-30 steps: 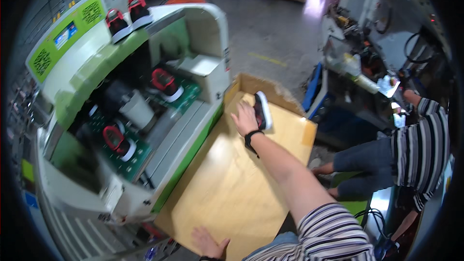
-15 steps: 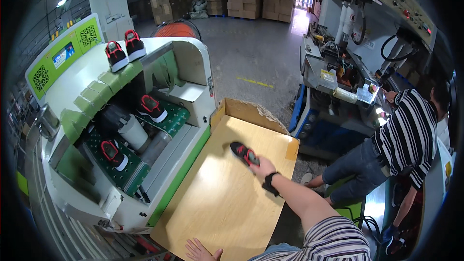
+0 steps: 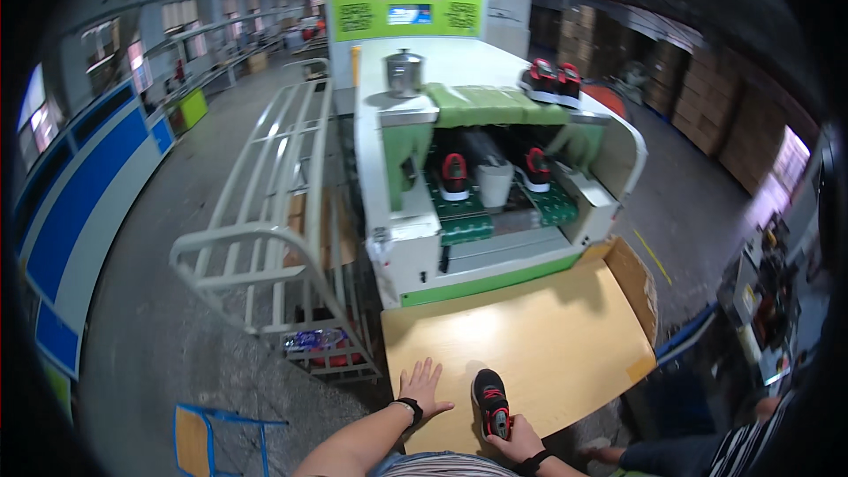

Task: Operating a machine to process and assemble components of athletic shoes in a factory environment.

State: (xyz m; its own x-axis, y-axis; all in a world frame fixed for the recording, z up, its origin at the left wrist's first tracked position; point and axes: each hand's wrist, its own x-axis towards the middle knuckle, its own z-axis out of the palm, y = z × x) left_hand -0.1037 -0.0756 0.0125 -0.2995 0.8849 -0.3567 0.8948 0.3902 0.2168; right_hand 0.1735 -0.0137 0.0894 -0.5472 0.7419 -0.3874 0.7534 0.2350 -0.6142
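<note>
A black shoe with red laces and a white sole (image 3: 488,393) is on the wooden tabletop (image 3: 539,327), toe pointing away from me. The fingers of my right hand (image 3: 517,442) are closed round its heel end. To the left of the shoe, my left hand (image 3: 424,388) lies on the tabletop with its fingers spread and nothing in it. Past the table, two similar shoes sit on the green belts of a white machine: a left shoe (image 3: 454,177) and a right shoe (image 3: 535,170). Another pair of shoes (image 3: 552,83) stands on top of the machine.
The white machine (image 3: 481,290) adjoins the table's far edge, with a metal pot (image 3: 404,72) on top. A cardboard panel (image 3: 632,278) borders the table's right side. At left are a grey metal rack (image 3: 238,256) and a blue-framed chair (image 3: 190,442). A co-worker's striped sleeve (image 3: 751,442) shows at lower right.
My view has swung left, bringing the rack and chair in. The shoe in my right hand has come nearer to me and my left hand. My left hand now shows more fully on the tabletop.
</note>
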